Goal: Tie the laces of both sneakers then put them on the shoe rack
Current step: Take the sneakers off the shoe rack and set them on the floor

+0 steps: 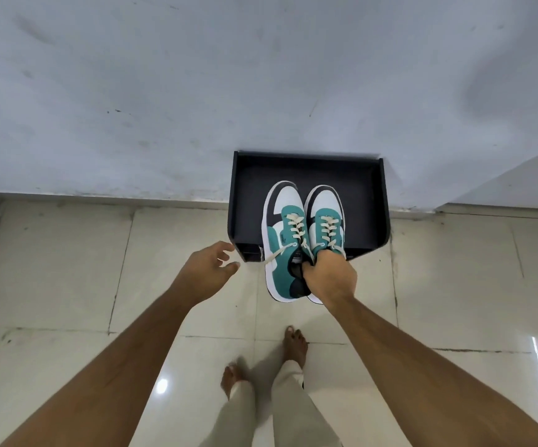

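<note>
Teal, white and black sneakers (303,240) hang side by side from our right hand (330,277), whose fingers are clamped inside their heel openings, toes pointing away from us. We hold them above the front edge of the black shoe rack (238,201), whose top shelf stands against the pale wall (196,91). One cream lace end (277,254) trails loose toward our left hand (211,266), which hovers empty with fingers apart beside the rack's front left corner.
</note>
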